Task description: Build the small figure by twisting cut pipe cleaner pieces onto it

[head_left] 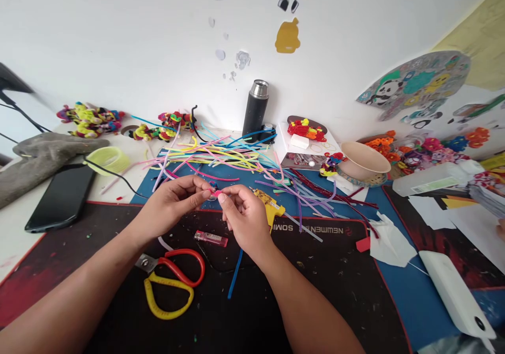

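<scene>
A small, bright pink, fuzzy piece [215, 192] is held above the upper part of the black mat [236, 322], between the two hands. It is pinched from one side by the thumb and fingers of the left hand [173, 199] and from the other by those of the right hand [246, 217]; its full shape is hidden by the fingertips. Behind the hands, soft, thin, fuzzy stems [221, 154] in yellow, pink and blue are heaped in a loose tangle. Beside the right hand, a hard yellow tool [272, 206] is partly covered. Below the hands, a translucent pink lighter [211, 238] is laid flat, with a blue stem [235, 274] stretched lengthwise to its right. Near the left forearm are placed scissors [169, 281] with rounded loops, one red and one yellow, their metal blades partly hidden by the arm.

The mat is smooth, flecked with scraps and edged by a thin red border. The most open room is found on its near part, between the forearms. Toward the wall, space is limited by the heap and by an upright black flask [255, 111] with a metal top. At the left, a glossy, rectangular phone [61, 196] is rested across the mat's edge and the white counter [11, 238].
</scene>
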Available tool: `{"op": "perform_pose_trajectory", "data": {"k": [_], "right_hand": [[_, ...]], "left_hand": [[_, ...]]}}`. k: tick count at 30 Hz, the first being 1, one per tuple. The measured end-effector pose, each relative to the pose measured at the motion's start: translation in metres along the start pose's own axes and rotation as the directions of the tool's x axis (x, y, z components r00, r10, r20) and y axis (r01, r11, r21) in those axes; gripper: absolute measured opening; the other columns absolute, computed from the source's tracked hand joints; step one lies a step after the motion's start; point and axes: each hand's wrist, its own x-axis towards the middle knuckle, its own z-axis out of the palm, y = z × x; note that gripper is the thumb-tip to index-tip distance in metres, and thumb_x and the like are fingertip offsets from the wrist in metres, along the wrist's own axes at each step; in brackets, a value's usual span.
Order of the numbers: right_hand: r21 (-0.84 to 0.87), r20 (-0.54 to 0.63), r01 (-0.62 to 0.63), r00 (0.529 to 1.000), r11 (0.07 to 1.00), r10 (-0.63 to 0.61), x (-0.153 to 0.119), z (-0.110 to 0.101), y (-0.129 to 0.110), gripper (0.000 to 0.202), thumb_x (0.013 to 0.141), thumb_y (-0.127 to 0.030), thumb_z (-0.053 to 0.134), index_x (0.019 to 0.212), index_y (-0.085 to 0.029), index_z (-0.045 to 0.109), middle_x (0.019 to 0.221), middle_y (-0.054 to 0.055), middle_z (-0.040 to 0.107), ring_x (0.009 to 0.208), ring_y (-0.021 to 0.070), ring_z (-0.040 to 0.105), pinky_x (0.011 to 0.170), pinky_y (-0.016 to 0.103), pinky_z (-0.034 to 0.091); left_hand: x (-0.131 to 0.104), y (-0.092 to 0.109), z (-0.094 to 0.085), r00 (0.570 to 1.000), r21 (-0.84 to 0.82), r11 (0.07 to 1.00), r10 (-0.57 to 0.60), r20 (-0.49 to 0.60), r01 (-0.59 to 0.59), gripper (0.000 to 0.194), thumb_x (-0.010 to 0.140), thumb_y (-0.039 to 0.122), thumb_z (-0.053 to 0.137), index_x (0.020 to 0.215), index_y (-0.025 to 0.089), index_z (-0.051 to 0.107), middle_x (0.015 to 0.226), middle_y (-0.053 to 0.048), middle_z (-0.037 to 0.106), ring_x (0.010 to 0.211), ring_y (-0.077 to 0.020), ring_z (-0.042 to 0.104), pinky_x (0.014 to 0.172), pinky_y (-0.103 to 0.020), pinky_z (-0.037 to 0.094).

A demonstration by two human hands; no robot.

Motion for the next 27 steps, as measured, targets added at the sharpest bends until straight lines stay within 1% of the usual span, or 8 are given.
{"op": "perform_pose_trajectory", "data": {"k": [4, 8, 11, 14, 17, 21, 27], "right_hand": [[-0.008, 0.009, -0.003, 1.0, 1.0, 0.003, 0.0, -0.001, -0.003, 0.031, 0.1, -0.054, 0.071, 0.1, -0.022, 0.07, 0.063, -0.005, 0.059, 0.048, 0.0115, 0.053, 0.047, 0.024, 0.04], [-0.008, -0.014, 0.012, 1.0, 1.0, -0.012, 0.001, -0.001, -0.005, 0.029, 0.099, -0.051, 0.072, 0.097, -0.022, 0.068, 0.062, -0.005, 0.058, 0.047, 0.0112, 0.052, 0.047, 0.024, 0.04], [-0.005, -0.041, 0.025, 0.999, 1.0, -0.025, 0.002, -0.001, -0.004, 0.028, 0.099, -0.049, 0.072, 0.097, -0.022, 0.068, 0.062, -0.005, 0.059, 0.046, 0.0113, 0.052, 0.046, 0.024, 0.041], [-0.029, -0.064, 0.043, 0.997, 0.999, -0.045, 0.003, -0.001, -0.001, 0.028, 0.099, -0.05, 0.071, 0.096, -0.022, 0.068, 0.063, -0.004, 0.06, 0.047, 0.0118, 0.053, 0.046, 0.024, 0.041], [-0.076, -0.076, 0.062, 0.995, 0.995, -0.068, 0.003, -0.001, 0.002, 0.028, 0.1, -0.05, 0.071, 0.097, -0.022, 0.069, 0.063, -0.004, 0.06, 0.049, 0.0127, 0.054, 0.047, 0.025, 0.042], [-0.121, -0.079, 0.074, 0.993, 0.99, -0.084, 0.003, -0.001, 0.005, 0.029, 0.101, -0.05, 0.069, 0.097, -0.022, 0.069, 0.062, -0.003, 0.06, 0.049, 0.0135, 0.054, 0.048, 0.026, 0.042], [-0.149, -0.091, 0.101, 0.989, 0.984, -0.115, 0.004, 0.0, 0.008, 0.028, 0.1, -0.049, 0.068, 0.096, -0.022, 0.07, 0.065, -0.002, 0.063, 0.055, 0.015, 0.058, 0.051, 0.027, 0.043]], "left_hand": [[0.001, -0.001, 0.0, 1.0, -0.005, 1.0, 0.002, 0.004, -0.002, 0.044, 0.086, 0.062, 0.088, 0.091, 0.019, 0.079, 0.074, 0.001, 0.067, 0.064, -0.0135, 0.051, 0.059, -0.025, 0.042], [0.001, -0.007, -0.003, 1.0, 0.0, 1.0, -0.009, 0.004, 0.009, 0.044, 0.088, 0.062, 0.086, 0.095, 0.019, 0.08, 0.075, 0.001, 0.068, 0.063, -0.0127, 0.05, 0.058, -0.024, 0.04], [0.003, -0.013, -0.008, 1.0, 0.005, 1.0, -0.013, -0.013, 0.013, 0.045, 0.088, 0.064, 0.086, 0.096, 0.02, 0.08, 0.074, 0.001, 0.068, 0.061, -0.0121, 0.048, 0.056, -0.024, 0.038], [0.004, -0.014, -0.011, 0.999, 0.011, 1.0, -0.018, -0.04, 0.019, 0.048, 0.086, 0.067, 0.087, 0.095, 0.02, 0.08, 0.075, 0.0, 0.07, 0.06, -0.0123, 0.049, 0.055, -0.024, 0.038], [0.005, -0.011, -0.01, 0.999, 0.043, 0.999, -0.009, -0.044, 0.011, 0.05, 0.084, 0.069, 0.086, 0.092, 0.02, 0.08, 0.075, 0.0, 0.071, 0.06, -0.013, 0.051, 0.055, -0.024, 0.04], [0.005, -0.008, -0.008, 1.0, 0.073, 0.997, 0.017, -0.024, -0.015, 0.049, 0.086, 0.07, 0.084, 0.092, 0.021, 0.08, 0.075, 0.0, 0.071, 0.061, -0.0139, 0.054, 0.058, -0.025, 0.045], [0.004, -0.007, -0.008, 0.999, 0.116, 0.993, 0.037, -0.021, -0.034, 0.049, 0.088, 0.071, 0.081, 0.092, 0.022, 0.082, 0.08, -0.003, 0.076, 0.069, -0.0177, 0.063, 0.065, -0.028, 0.052]]}}
